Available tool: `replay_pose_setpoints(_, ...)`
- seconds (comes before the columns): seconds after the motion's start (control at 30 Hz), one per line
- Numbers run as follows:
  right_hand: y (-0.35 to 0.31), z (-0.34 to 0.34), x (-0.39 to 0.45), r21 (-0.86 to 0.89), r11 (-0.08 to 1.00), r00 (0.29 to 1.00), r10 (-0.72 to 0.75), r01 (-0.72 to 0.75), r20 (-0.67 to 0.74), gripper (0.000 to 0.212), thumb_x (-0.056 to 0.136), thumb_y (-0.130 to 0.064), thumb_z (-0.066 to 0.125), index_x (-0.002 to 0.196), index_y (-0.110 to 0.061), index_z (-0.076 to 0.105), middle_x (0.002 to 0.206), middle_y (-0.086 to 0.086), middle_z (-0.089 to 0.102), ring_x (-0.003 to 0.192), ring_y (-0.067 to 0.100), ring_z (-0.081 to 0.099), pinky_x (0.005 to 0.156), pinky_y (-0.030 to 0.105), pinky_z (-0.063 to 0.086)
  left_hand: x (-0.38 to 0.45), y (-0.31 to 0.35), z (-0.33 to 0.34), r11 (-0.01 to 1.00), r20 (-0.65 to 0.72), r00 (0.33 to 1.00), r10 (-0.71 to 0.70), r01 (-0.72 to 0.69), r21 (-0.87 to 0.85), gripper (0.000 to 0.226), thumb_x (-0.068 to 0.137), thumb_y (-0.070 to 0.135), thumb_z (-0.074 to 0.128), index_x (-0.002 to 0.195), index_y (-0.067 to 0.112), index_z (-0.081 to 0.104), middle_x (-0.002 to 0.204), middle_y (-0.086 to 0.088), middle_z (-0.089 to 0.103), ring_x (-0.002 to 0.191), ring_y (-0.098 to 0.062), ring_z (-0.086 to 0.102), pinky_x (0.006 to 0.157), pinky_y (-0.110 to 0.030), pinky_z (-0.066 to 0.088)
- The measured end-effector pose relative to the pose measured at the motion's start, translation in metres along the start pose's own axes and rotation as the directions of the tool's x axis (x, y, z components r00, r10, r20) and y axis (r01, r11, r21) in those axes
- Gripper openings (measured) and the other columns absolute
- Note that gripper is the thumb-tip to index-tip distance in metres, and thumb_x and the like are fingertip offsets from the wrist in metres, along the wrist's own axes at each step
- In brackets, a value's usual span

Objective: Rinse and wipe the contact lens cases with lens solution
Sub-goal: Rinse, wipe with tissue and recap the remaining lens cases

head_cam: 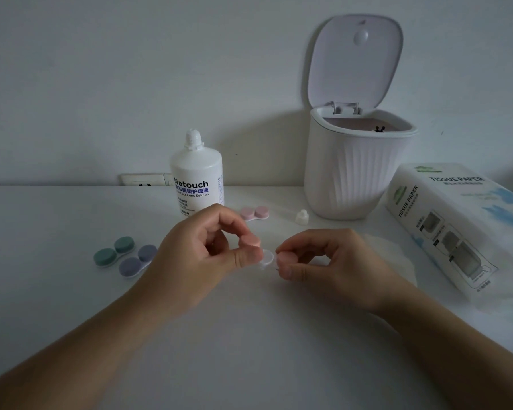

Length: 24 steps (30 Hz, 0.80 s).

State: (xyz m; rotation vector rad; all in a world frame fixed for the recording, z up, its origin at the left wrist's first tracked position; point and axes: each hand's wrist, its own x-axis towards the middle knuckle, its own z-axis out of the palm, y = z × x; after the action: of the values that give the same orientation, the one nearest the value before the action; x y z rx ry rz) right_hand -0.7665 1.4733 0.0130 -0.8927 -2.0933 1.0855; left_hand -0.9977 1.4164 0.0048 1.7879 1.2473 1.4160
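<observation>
Near tabletop's left side: green case (114, 251) and purple case (138, 259), both capped, touching or nearly so, untouched. Toward back edge: solution bottle (196, 173) standing uncapped, its small cap (302, 216) loose further right near the bin (356, 170); easy to knock over on a reach, spill follows. Second pink case (254, 213) lying just right of the bottle. Centre, held above tabletop: left hand (203, 251) grip pinching one pink cap (251, 241) plus the clear case body (266, 258); right hand (323, 257) grip pinching the other pink cap (285, 258), can't tell whether on or off its thread. Risks: small slick parts, fingertip-only hold, likely slip and drop; loose cap rolling off toward front edge; caps mixed with the other pink set. Tissue sheet (391, 261) under right hand, tissue pack (462, 220) at right edge, within reach.
</observation>
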Motion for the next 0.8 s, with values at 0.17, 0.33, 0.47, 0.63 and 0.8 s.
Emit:
replay_pose_setpoints(0.17,-0.0008,0.0009,0.0002,-0.008,1.0,1.0,-0.014,0.014,0.012,0.014,0.079,-0.023,0.084,0.092,-0.023,0.077,0.083,-0.011,0.076,0.075,0.0,0.069,0.073,0.01,0.051,-0.0016,-0.0038,0.0042,1.0,0.055,0.998,0.004,-0.005,0.014,0.026,0.074,0.039,0.084,0.09,0.026,0.068,0.099,0.011,0.076,0.052,-0.014,0.045,0.051,-0.018,0.04)
replay_pose_setpoints(0.33,-0.0009,0.0012,0.0002,-0.016,1.0,1.0,-0.019,0.019,0.008,0.016,0.079,-0.022,0.084,0.094,-0.022,0.078,0.085,-0.01,0.076,0.075,0.001,0.069,0.074,0.012,0.052,-0.0026,-0.0044,0.0051,0.997,0.083,0.997,0.002,-0.008,0.072,0.028,0.074,0.042,0.082,0.092,0.026,0.067,0.093,0.008,0.077,0.054,-0.019,0.046,0.053,-0.015,0.04)
replay_pose_setpoints(0.47,-0.0016,0.0012,0.0002,-0.018,1.0,1.0,-0.023,0.023,0.014,0.017,0.079,-0.023,0.084,0.094,-0.022,0.077,0.085,-0.01,0.076,0.076,0.002,0.069,0.075,0.012,0.053,-0.0024,-0.0033,0.0049,0.995,0.064,0.998,-0.016,0.009,0.104,0.029,0.07,0.046,0.081,0.091,0.03,0.067,0.092,0.01,0.076,0.055,-0.013,0.047,0.055,-0.016,0.041)
replay_pose_setpoints(0.63,-0.0018,0.0021,0.0004,-0.022,0.999,0.999,-0.03,0.031,0.027,0.018,0.079,-0.023,0.084,0.094,-0.03,0.076,0.085,-0.012,0.076,0.076,0.0,0.069,0.074,0.011,0.051,-0.0048,-0.0004,0.0051,0.979,0.074,0.997,0.001,-0.016,0.201,0.025,0.073,0.037,0.088,0.089,0.03,0.07,0.069,0.014,0.065,0.054,-0.005,0.045,0.055,-0.014,0.04)
replay_pose_setpoints(0.8,-0.0006,0.0017,0.0005,-0.036,0.998,0.998,-0.045,0.046,0.041,0.019,0.081,-0.028,0.082,0.098,-0.031,0.075,0.088,-0.013,0.076,0.078,0.001,0.07,0.075,0.012,0.053,-0.0051,0.003,0.0047,0.975,0.066,0.998,-0.006,-0.008,0.223,0.021,0.073,0.028,0.088,0.085,0.03,0.071,0.063,0.015,0.061,0.053,-0.005,0.045,0.056,-0.015,0.039)
